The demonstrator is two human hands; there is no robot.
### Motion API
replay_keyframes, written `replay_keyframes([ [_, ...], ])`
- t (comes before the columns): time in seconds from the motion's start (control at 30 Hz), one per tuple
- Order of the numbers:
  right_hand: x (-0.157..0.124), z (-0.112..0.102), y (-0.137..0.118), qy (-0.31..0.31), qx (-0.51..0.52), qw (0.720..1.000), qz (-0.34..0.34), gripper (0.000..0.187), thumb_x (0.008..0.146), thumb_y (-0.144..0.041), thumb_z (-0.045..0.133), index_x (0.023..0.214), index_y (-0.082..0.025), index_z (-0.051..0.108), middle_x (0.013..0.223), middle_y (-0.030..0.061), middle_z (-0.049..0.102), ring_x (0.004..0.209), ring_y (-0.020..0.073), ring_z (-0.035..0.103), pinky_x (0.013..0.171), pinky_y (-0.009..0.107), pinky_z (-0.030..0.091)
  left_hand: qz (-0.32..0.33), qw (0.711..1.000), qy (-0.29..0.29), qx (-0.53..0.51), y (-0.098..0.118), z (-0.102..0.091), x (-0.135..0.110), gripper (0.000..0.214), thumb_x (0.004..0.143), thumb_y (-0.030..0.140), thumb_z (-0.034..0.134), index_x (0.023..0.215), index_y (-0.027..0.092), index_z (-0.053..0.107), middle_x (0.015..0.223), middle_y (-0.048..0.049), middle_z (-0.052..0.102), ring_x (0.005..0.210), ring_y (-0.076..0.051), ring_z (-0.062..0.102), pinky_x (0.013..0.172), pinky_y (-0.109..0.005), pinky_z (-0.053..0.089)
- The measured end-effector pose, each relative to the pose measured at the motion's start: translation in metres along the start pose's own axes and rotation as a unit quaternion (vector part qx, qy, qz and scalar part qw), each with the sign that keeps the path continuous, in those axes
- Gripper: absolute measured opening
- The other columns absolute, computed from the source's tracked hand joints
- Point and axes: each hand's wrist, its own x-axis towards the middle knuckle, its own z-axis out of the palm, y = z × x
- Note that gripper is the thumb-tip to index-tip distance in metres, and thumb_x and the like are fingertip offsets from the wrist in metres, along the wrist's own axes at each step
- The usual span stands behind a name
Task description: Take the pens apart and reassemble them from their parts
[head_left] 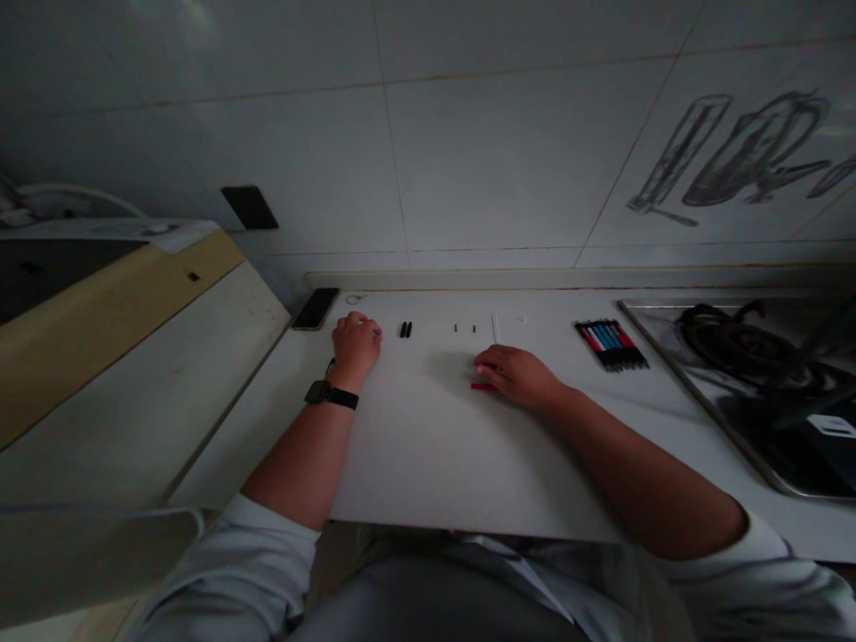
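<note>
My left hand (357, 341) rests at the left of the white counter with its fingers curled in. What its fingertips hold, if anything, is too small to make out. To its right lie two short black grips (406, 330) side by side. Two tiny dark pieces (465, 328) sit farther right, apart from each other. My right hand (514, 373) is closed low over the counter, and a red pen barrel (482, 387) pokes out under its thumb side; the rest is hidden. Just beyond those fingers lies a thin white refill tube (496, 328).
A row of red, blue and black pens (611, 345) lies at the right, beside a gas stove (736, 374). A phone (316, 308) and a small ring (355, 300) lie at the back left. A tiled wall (481, 169) rises behind; a pale cabinet (201, 357) borders the left.
</note>
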Motion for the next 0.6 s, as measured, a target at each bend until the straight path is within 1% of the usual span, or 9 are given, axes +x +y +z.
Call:
replay_keyframes([
  [0.07,0.0,0.001,0.0,0.03,0.011,0.999,0.018,0.037,0.106,-0.042,0.044,0.114,-0.021,0.073,0.114,0.0119,0.073,0.101,0.0242,0.068,0.091,0.037,0.05,0.018,0.999,-0.005,-0.027,0.006,0.0,0.002,0.008,0.09,0.024,0.065,0.093,0.022,0.072,0.119,-0.0139,0.062,0.117,-0.033,0.054,0.103,-0.049,0.044],
  [0.17,0.002,0.001,-0.001,0.091,0.025,0.995,0.033,0.038,0.107,-0.04,0.041,0.118,-0.021,0.071,0.118,0.0117,0.073,0.106,0.025,0.068,0.095,0.038,0.05,0.038,0.992,-0.001,-0.121,0.018,0.004,0.003,0.012,0.097,0.03,0.058,0.097,0.022,0.066,0.103,-0.0097,0.067,0.099,-0.025,0.062,0.091,-0.039,0.048],
  [0.23,0.006,0.0,-0.001,0.125,0.028,0.991,0.036,0.036,0.106,-0.039,0.042,0.12,-0.021,0.071,0.118,0.0116,0.073,0.106,0.0247,0.068,0.096,0.038,0.051,0.028,0.982,-0.001,-0.188,0.024,0.007,0.003,0.014,0.099,0.034,0.055,0.099,0.022,0.063,0.095,-0.0064,0.069,0.087,-0.021,0.063,0.082,-0.035,0.049],
  [0.27,0.009,0.0,-0.001,0.133,0.025,0.99,0.035,0.035,0.106,-0.038,0.043,0.12,-0.021,0.071,0.117,0.0118,0.073,0.104,0.0243,0.068,0.095,0.038,0.052,0.019,0.977,0.0,-0.212,0.026,0.009,0.003,0.015,0.099,0.035,0.054,0.099,0.022,0.062,0.092,-0.0054,0.069,0.084,-0.02,0.063,0.078,-0.033,0.048],
  [0.33,0.019,-0.002,-0.002,0.122,0.005,0.992,0.022,0.034,0.105,-0.035,0.046,0.121,-0.02,0.071,0.116,0.0124,0.072,0.1,0.0235,0.069,0.093,0.037,0.053,0.009,0.97,0.002,-0.245,0.028,0.011,0.003,0.015,0.099,0.036,0.055,0.097,0.022,0.061,0.091,-0.0045,0.07,0.082,-0.019,0.064,0.076,-0.032,0.047],
  [0.4,0.034,-0.003,-0.004,0.089,-0.037,0.995,-0.008,0.033,0.103,-0.031,0.048,0.124,-0.019,0.07,0.119,0.0128,0.071,0.102,0.0239,0.068,0.094,0.038,0.052,0.0,0.965,0.009,-0.262,0.028,0.014,0.004,0.015,0.099,0.036,0.056,0.095,0.022,0.06,0.091,-0.0044,0.071,0.083,-0.019,0.064,0.076,-0.031,0.048],
  [0.5,0.067,0.0,-0.007,0.046,-0.107,0.992,-0.044,0.033,0.102,-0.028,0.052,0.129,-0.02,0.069,0.126,0.0125,0.069,0.113,0.0255,0.064,0.102,0.039,0.049,-0.015,0.961,0.019,-0.275,0.026,0.015,0.005,0.012,0.098,0.034,0.056,0.095,0.022,0.059,0.092,-0.0046,0.071,0.084,-0.019,0.065,0.078,-0.031,0.048],
  [0.6,0.104,0.012,-0.012,0.01,-0.167,0.985,-0.052,0.037,0.1,-0.024,0.056,0.135,-0.02,0.067,0.129,0.0133,0.067,0.114,0.0262,0.062,0.103,0.04,0.046,-0.019,0.957,0.027,-0.287,0.025,0.015,0.005,0.012,0.099,0.034,0.055,0.096,0.022,0.059,0.094,-0.0042,0.072,0.085,-0.018,0.065,0.079,-0.03,0.049],
])
